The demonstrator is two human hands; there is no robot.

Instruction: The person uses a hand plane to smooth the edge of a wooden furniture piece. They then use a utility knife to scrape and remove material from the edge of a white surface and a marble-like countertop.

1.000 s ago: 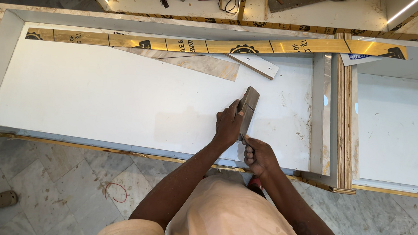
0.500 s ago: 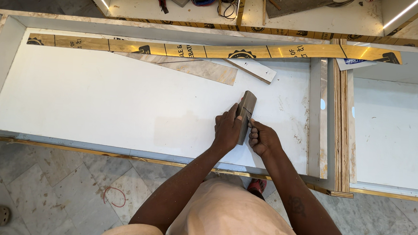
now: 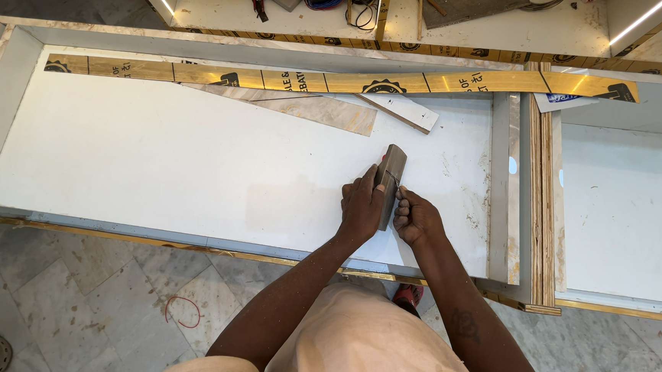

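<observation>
On the white laminate panel (image 3: 156, 168), the left hand (image 3: 362, 207) pins a grey sanding block (image 3: 389, 183); the right hand (image 3: 415, 218) is closed on its near end. If the block skids, knuckles could scrape the panel, I judge.

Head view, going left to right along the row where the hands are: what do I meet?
Bare white panel → left hand → grey block gripped between both hands → right hand → plywood-edged divider → second white panel.

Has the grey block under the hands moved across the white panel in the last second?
Cannot tell. The grey block sits about as far from the panel's right wall and the loose white strip as before; the head camera moved.
</observation>
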